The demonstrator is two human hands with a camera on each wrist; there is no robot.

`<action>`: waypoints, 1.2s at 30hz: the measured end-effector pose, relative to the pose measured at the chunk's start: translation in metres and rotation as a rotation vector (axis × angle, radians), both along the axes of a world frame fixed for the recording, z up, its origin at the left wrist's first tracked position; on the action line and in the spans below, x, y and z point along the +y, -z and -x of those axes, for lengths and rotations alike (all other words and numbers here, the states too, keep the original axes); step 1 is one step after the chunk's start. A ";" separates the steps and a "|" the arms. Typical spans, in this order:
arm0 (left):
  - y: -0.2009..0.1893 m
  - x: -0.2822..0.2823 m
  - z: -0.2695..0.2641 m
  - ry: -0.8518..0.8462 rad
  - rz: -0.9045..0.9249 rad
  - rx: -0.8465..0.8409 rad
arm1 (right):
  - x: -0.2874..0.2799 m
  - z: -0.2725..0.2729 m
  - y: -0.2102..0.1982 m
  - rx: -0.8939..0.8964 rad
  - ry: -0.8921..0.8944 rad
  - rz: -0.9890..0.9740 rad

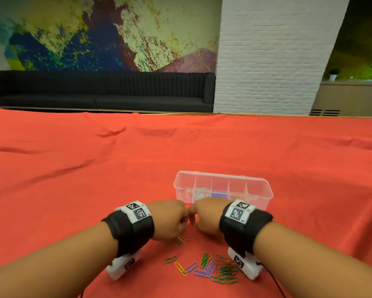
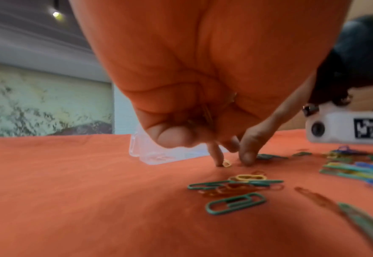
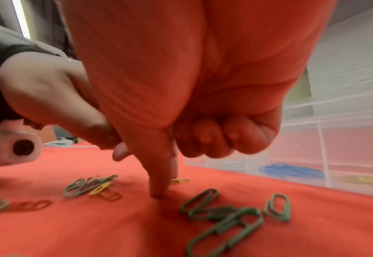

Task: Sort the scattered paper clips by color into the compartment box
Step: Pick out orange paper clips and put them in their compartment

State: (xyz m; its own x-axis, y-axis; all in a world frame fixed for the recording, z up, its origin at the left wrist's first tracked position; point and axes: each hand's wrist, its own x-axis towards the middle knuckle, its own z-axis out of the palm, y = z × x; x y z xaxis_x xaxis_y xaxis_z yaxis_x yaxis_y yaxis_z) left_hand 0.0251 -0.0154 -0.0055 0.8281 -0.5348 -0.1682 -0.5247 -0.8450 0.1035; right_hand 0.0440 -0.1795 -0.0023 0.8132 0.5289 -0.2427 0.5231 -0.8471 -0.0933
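Green clips (image 3: pixel 223 219) nr R hand (image 1: pixel 206 218), box (image 1: pixel 264 190) behind

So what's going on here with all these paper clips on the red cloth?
A person is sorting coloured paper clips into a clear compartment box. Both hands work close together just in front of it: the right hand has fingertips down on the red cloth around a yellow clip, and the left hand is curled, seemingly holding clips. White, blue and yellow clips already sit in separate compartments. A mixed pile of clips is still unsorted.
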 end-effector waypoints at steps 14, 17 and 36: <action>0.009 0.010 -0.012 0.003 -0.045 0.074 | -0.097 -0.032 -0.047 0.224 0.397 -0.652; 0.003 0.013 -0.014 -0.046 0.066 0.155 | -0.114 -0.045 -0.051 0.339 0.620 -0.966; -0.043 -0.091 -0.080 -0.428 0.802 0.438 | -0.120 -0.058 -0.058 0.024 0.501 -0.620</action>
State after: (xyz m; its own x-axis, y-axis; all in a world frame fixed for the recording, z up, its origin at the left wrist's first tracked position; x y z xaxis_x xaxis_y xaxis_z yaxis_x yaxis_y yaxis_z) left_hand 0.1052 -0.1065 0.0374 0.9286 -0.2954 -0.2246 0.0271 -0.5496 0.8350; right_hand 0.1018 -0.2994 0.0558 0.9883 0.1464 -0.0441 0.0860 -0.7707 -0.6314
